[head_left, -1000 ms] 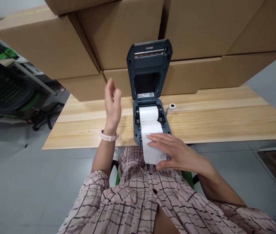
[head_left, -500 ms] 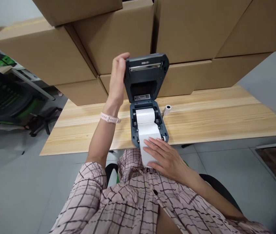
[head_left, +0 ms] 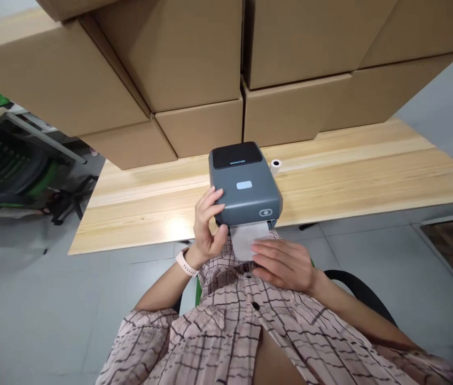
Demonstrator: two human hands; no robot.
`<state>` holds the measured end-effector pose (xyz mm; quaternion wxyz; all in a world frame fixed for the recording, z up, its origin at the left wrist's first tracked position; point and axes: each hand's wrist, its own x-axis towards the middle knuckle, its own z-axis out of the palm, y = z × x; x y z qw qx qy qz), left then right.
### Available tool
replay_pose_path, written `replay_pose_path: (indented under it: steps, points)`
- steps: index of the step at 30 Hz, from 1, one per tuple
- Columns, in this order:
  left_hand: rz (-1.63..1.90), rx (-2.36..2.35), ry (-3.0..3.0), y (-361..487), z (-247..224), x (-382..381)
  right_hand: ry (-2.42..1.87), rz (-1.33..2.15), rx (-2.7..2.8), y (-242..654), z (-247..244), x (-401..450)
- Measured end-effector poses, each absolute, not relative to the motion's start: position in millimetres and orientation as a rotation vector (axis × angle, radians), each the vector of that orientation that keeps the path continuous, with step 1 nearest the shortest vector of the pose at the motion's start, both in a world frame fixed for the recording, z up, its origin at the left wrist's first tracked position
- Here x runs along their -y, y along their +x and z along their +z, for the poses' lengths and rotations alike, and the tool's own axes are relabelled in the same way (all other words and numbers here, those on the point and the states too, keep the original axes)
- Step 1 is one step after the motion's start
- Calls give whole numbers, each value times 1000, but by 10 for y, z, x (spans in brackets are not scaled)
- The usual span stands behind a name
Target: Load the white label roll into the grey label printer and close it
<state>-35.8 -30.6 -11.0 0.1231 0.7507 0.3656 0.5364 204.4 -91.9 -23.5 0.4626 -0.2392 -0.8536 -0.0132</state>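
A dark grey label printer (head_left: 236, 179) sits at the front edge of the wooden table with its lid down. A strip of white label paper (head_left: 246, 239) comes out of its front slot and hangs over the edge. My left hand (head_left: 209, 222) grips the printer's front left corner, fingers on top of the lid and thumb low at the front. Just below the slot, my right hand (head_left: 284, 262) holds the paper's right side, fingers laid over it and slightly blurred; its thumb is hidden. The roll inside is covered by the lid.
Stacked cardboard boxes (head_left: 194, 59) line the back of the wooden table (head_left: 342, 176). A small white paper roll (head_left: 275, 167) stands right of the printer. An office chair (head_left: 14, 166) is on the floor at left.
The printer's lid, raised before, is now down. My left hand came down with it from the lid's upper edge to the front left corner. My right hand stays at the paper.
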Motion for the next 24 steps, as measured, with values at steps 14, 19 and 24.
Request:
replay_pose_path:
  steps: [14,19,24]
  points:
    - [1755,-1467,2017,-206,-627,338,-1086,225,1666,1847,31,389]
    - [1680,-1481,1896,-173,-862,330,-1066,261,1757,1797,-81,329]
    - [1666,-1432,1844,-139,-827,309,-1145,227,1753,1777,-122,307]
